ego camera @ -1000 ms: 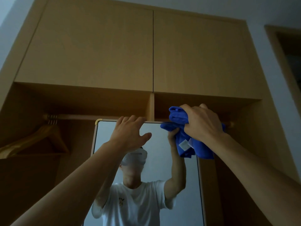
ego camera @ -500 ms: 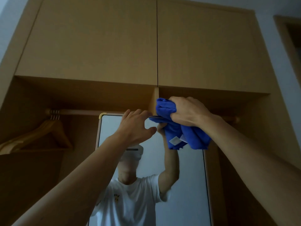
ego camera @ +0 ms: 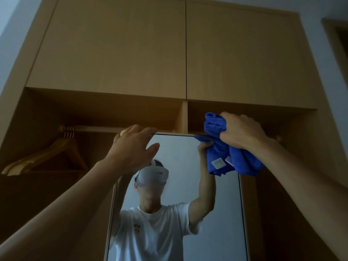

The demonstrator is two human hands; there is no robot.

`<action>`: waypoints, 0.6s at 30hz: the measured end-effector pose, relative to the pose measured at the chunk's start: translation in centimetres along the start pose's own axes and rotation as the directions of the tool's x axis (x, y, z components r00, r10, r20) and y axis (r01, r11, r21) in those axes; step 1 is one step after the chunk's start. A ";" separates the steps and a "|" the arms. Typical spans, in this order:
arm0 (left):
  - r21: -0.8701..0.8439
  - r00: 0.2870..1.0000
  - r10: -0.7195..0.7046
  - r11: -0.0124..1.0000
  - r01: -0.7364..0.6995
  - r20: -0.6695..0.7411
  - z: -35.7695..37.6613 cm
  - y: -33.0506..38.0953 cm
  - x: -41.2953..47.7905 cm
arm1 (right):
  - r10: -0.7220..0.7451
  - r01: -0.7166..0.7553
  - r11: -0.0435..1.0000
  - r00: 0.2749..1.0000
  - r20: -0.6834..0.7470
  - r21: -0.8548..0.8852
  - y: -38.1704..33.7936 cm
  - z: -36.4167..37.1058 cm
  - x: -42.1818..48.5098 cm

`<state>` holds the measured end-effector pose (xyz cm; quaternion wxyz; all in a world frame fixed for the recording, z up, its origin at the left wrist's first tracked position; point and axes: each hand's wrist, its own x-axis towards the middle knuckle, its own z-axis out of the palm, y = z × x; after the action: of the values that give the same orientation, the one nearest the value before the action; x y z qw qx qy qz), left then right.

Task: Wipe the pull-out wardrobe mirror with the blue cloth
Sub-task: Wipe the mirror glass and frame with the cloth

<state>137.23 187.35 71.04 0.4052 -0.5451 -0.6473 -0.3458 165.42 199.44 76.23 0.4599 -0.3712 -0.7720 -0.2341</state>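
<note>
while the right hand (ego camera: 243, 130) grips the bunched blue cloth (ego camera: 226, 153) against the top edge of the pull-out mirror (ego camera: 222, 204) near its right corner, the left hand (ego camera: 131, 147) curls its fingers over the same edge by the left corner, thumb in front of the glass, steadying the panel. the step looks like wiping the top rim, with the glass face probably yet to do. the next move calls for dragging the cloth along the rim or down the face. just above, the cabinet divider (ego camera: 182, 117) and hanging rail (ego camera: 90, 128) crowd the rim, while downward the glass gives free room. wooden hangers (ego camera: 52, 155) hang well off to the left.
</note>
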 end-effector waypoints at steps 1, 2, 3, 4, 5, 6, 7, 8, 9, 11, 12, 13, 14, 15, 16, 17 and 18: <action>-0.029 1.000 -0.016 0.999 0.016 0.005 -0.2 0.2 0.0 | 0.006 -0.006 1.000 1.000 -0.004 0.009 0.1 0.1 0.0; -0.044 1.000 -0.026 0.999 0.026 0.006 -0.3 0.3 0.1 | -0.006 0.006 1.000 1.000 -0.009 0.014 -0.1 0.3 0.0; -0.046 1.000 -0.029 0.999 0.029 0.005 -0.4 0.5 0.1 | -0.027 0.027 0.999 1.000 -0.013 0.021 -0.7 0.4 0.1; -0.044 1.000 -0.028 0.999 0.029 0.005 -0.4 0.5 0.1 | -0.051 0.051 0.998 0.999 -0.020 0.036 -1.5 0.5 0.1; -0.040 1.000 -0.028 0.999 0.028 0.006 -0.4 0.5 0.1 | -0.074 0.076 0.995 0.997 -0.024 0.058 -2.5 0.6 0.2; -0.035 1.000 -0.030 0.999 0.030 0.009 -0.3 0.5 0.0 | -0.099 0.101 0.992 0.995 -0.026 0.079 -3.8 0.7 0.3; -0.028 0.999 -0.032 0.999 0.032 0.013 -0.3 0.4 0.0 | -0.127 0.129 0.987 0.992 -0.023 0.097 -5.1 0.8 0.4; -0.021 0.999 -0.031 0.999 0.032 0.015 -0.2 0.4 -0.1 | -0.159 0.160 0.981 0.987 -0.021 0.111 -6.5 0.9 0.5; -0.015 1.000 -0.026 1.000 0.026 0.013 -0.2 0.3 -0.1 | -0.190 0.191 0.974 0.982 -0.020 0.124 -7.8 1.0 0.5; -0.002 1.000 -0.009 1.000 0.009 -0.004 0.1 0.1 -0.2 | -0.246 0.247 0.959 0.969 -0.022 0.136 -9.7 1.2 0.6; 0.008 1.000 -0.001 1.000 0.001 -0.012 0.2 0.0 -0.3 | -0.266 0.266 0.955 0.964 -0.020 0.130 -10.2 1.2 0.7; 0.020 1.000 0.006 1.000 -0.006 -0.017 0.3 -0.2 -0.3 | -0.276 0.276 0.953 0.961 -0.017 0.122 -10.3 1.1 0.8; 0.025 1.000 0.007 1.000 -0.007 -0.018 0.4 -0.3 -0.4 | -0.276 0.275 0.954 0.961 -0.014 0.119 -10.1 0.9 0.8; 0.020 1.000 0.001 1.000 0.000 -0.020 0.4 -0.5 -0.5 | -0.265 0.264 0.957 0.964 -0.010 0.119 -9.7 0.8 0.8; 0.005 1.000 -0.012 1.000 0.012 -0.022 0.4 -0.6 -0.6 | -0.244 0.243 0.963 0.970 -0.008 0.113 -9.0 0.7 0.8; -0.017 0.999 -0.030 0.999 0.029 -0.024 0.3 -0.7 -0.8 | -0.215 0.215 0.972 0.977 -0.008 0.098 -8.2 0.7 0.7; -0.043 0.998 -0.051 0.998 0.050 -0.023 0.3 -0.7 -0.9 | -0.179 0.179 0.981 0.984 -0.009 0.080 -7.3 0.7 0.6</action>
<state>136.58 187.12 70.06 0.3926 -0.5328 -0.6485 -0.3760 159.10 195.67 76.27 0.4524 -0.2812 -0.8105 -0.2437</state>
